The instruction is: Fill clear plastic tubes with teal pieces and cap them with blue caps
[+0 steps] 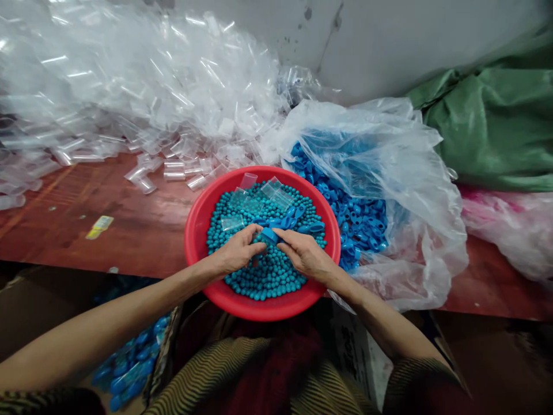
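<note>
Thumb and fingers of the left hand [242, 248] and right hand [305, 253] pinch a blue cap [270, 235] between them, over turquoise beads [263, 282] in a red basin [263, 312]. Clear tubes [233, 223] lie on the beads. Dark characters mark a white box [352, 346] below the table [142, 236], too dim to read. A yellow-and-white sticker [100, 227] on the tabletop, left of the basin, is too small to make out.

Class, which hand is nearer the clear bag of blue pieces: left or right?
Right. The right hand is over the red bowl, on the side toward the clear bag; the left hand is farther off, over the bowl's other side.
</note>
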A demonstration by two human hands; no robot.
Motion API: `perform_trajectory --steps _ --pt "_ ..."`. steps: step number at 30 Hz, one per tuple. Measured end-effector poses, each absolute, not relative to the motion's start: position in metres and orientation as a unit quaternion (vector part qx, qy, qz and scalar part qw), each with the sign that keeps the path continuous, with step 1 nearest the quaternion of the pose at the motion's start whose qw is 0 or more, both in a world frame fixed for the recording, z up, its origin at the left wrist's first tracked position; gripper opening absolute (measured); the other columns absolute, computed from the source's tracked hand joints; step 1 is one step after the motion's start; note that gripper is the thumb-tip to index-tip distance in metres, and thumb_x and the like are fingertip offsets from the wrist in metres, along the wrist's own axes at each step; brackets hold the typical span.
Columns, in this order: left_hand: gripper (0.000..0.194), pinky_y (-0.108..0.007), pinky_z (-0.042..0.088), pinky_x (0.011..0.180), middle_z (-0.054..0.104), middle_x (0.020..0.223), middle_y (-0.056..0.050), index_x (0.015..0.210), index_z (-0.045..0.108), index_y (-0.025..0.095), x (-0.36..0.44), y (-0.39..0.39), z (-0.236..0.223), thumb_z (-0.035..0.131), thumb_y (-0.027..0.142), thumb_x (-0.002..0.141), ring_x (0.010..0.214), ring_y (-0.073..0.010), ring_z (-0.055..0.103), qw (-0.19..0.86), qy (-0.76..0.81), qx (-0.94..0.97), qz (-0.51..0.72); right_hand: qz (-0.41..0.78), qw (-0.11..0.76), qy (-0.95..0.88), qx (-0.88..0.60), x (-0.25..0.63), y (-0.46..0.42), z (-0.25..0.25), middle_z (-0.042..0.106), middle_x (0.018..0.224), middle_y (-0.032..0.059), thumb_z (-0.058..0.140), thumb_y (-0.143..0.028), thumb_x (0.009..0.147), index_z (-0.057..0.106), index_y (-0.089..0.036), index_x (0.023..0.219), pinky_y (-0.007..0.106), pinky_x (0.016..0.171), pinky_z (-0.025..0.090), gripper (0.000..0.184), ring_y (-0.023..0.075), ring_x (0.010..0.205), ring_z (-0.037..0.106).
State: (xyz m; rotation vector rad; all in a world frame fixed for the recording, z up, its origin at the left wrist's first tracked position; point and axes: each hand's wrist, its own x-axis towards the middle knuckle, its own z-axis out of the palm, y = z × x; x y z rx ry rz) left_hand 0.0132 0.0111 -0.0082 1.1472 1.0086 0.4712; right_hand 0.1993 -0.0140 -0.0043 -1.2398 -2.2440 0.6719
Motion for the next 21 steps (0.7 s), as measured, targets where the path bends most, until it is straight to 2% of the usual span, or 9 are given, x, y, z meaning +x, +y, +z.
perform_trajectory --steps 5,11,21 --pt "0.033 -0.021 0.028 0.036 0.047 0.06 0.007 0.095 0.043 0.02 0.0137 0.0064 -0.004 0.061 0.033 0.071 0.039 -0.0078 0.045 0.705 0.434 0.519 0.212 0.223 0.323 -0.784 -0.48 0.1935 -0.0181 -0.0004 0.071 0.095 0.0077 0.051 -0.02 0.087 0.065 -0.016 0.105 0.03 0.078 0.051 0.024 0.0178 0.086 0.066" --pt "0.05 -0.018 0.03 0.035 0.05 0.066 0.007 0.116 0.038 0.018 0.0097 0.0028 -0.004 0.06 0.035 0.075 0.04 -0.0058 0.048 0.716 0.421 0.503 0.238 0.244 0.364 -0.757 -0.484 0.1935 -0.0214 -0.0011 0.072 0.083 0.003 0.055 -0.021 0.085 0.069 -0.019 0.097 0.026 0.07 0.052 0.018 0.0148 0.075 0.066" --pt "0.055 -0.016 0.029 0.036 0.046 0.063 0.009 0.126 0.031 0.018 0.0088 0.0033 -0.0053 0.057 0.031 0.079 0.039 -0.0031 0.042 0.724 0.392 0.514 0.242 0.266 0.381 -0.734 -0.496 0.1918 -0.0198 0.0012 0.072 0.08 0.0027 0.058 -0.019 0.081 0.071 -0.018 0.091 0.025 0.066 0.051 0.016 0.0146 0.07 0.066"
